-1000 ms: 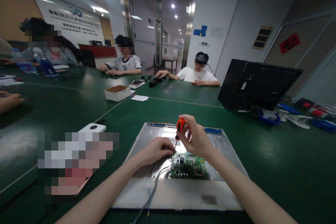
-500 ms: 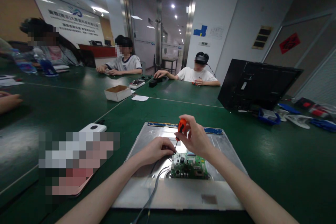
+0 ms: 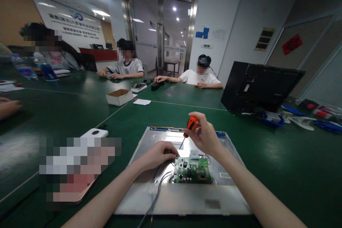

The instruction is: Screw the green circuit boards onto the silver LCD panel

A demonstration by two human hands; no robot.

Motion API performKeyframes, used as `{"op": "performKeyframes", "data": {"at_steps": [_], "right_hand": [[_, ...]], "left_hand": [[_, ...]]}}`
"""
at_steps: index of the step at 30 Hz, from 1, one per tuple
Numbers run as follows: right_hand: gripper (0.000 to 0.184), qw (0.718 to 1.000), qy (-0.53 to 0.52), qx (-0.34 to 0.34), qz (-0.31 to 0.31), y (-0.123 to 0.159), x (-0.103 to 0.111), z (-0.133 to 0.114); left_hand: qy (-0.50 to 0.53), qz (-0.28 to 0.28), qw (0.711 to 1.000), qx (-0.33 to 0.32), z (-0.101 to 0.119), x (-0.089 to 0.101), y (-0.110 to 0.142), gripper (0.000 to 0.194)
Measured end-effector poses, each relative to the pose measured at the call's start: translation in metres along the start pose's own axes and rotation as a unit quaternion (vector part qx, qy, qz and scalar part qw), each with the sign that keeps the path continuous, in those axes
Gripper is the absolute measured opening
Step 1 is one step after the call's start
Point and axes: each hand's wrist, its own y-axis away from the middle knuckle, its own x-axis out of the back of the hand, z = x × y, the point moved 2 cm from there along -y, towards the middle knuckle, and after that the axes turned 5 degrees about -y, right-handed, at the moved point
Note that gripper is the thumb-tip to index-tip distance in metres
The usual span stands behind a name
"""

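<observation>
We see the right hand (image 3: 207, 133) clamped on the orange screwdriver (image 3: 191, 123), tilted above the metal panel (image 3: 211, 197). The left hand's (image 3: 160, 155) fingertips look together at the corner of the green circuit board (image 3: 192, 169), though we can't tell whether they pinch anything.

A: What does the person wear on the left hand (image 3: 160, 153)?
B: It is bare, and so is the left forearm (image 3: 114, 190), right down to the lower edge of the view.

A: And the other side?
B: It matches: the right hand (image 3: 207, 137) is bare, and the right forearm (image 3: 256, 188) is uncovered as far as it shows.

A: How are they shaped?
B: Both hands look slender, with slim fingers (image 3: 196, 115). Each wrist is narrow, and each forearm looks smooth and broadens away from the wrist.

A: And the nails?
B: They are too small to make out clearly.
</observation>
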Motion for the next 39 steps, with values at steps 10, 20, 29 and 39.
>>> {"op": "performKeyframes", "data": {"at_steps": [10,20,29,39], "right_hand": [[0.041,0.985,0.156,0.022,0.074,-0.013,0.062,-0.021],[0.031,0.912,0.300,-0.275,-0.052,0.096,0.082,0.017],[0.020,0.862,0.289,-0.382,-0.166,0.159,0.102,0.030],[0.033,0.851,0.286,-0.408,-0.169,0.176,0.125,0.026]], "left_hand": [[-0.074,0.106,0.992,0.016,0.023,0.033,0.016,0.022],[-0.286,0.127,0.947,0.067,-0.025,0.001,0.100,0.046],[-0.378,0.071,0.917,0.101,-0.011,-0.007,0.107,0.054],[-0.362,0.026,0.931,0.035,0.006,-0.024,0.087,0.053]]}}
